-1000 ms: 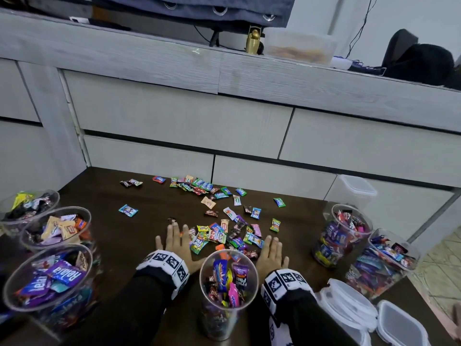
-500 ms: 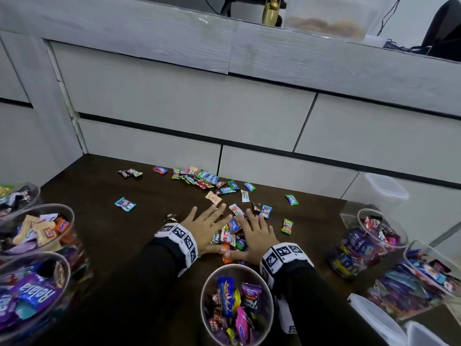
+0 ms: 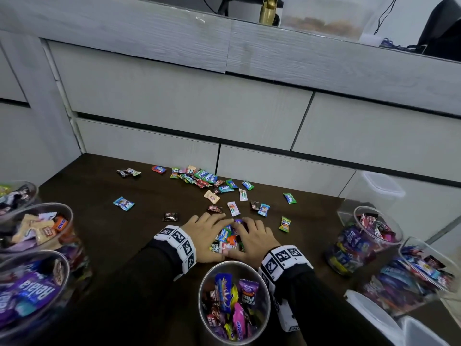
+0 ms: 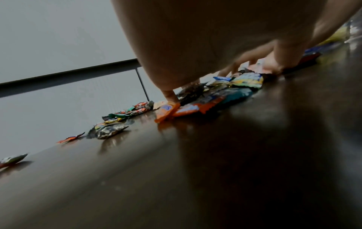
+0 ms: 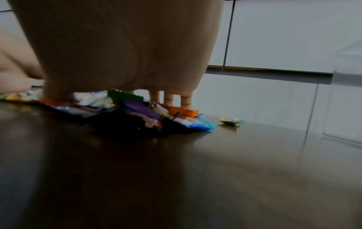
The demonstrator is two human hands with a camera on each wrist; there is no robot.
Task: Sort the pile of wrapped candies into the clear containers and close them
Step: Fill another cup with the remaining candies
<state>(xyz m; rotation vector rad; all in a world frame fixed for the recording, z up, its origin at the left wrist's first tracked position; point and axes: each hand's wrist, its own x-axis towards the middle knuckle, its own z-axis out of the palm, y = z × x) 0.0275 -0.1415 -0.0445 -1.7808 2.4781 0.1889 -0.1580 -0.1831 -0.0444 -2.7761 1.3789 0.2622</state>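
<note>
A small heap of wrapped candies (image 3: 225, 239) lies on the dark table, just beyond a clear cup (image 3: 212, 275) holding mixed candies. My left hand (image 3: 205, 229) and right hand (image 3: 255, 237) lie over the heap from either side, thumbs nearly meeting and fingers fairly straight, pressing on the wrappers. In the left wrist view the left hand (image 4: 195, 46) has fingertips down on orange and blue wrappers (image 4: 186, 108). The right hand (image 5: 127, 46) in its wrist view likewise touches the heap (image 5: 137, 114) with its fingertips. More loose candies (image 3: 204, 178) are scattered farther back.
Three clear containers with candies stand at the left (image 3: 67, 216) and two at the right (image 3: 394, 231). White lids (image 3: 374, 318) lie at the near right. An empty tub with a white lid (image 3: 381, 188) stands behind them. Grey drawer fronts (image 3: 174, 103) bound the table's far edge.
Both hands moved forward from beside the cup onto the heap and closed in on each other, bunching the candies. The head camera moved closer and tilted down.
</note>
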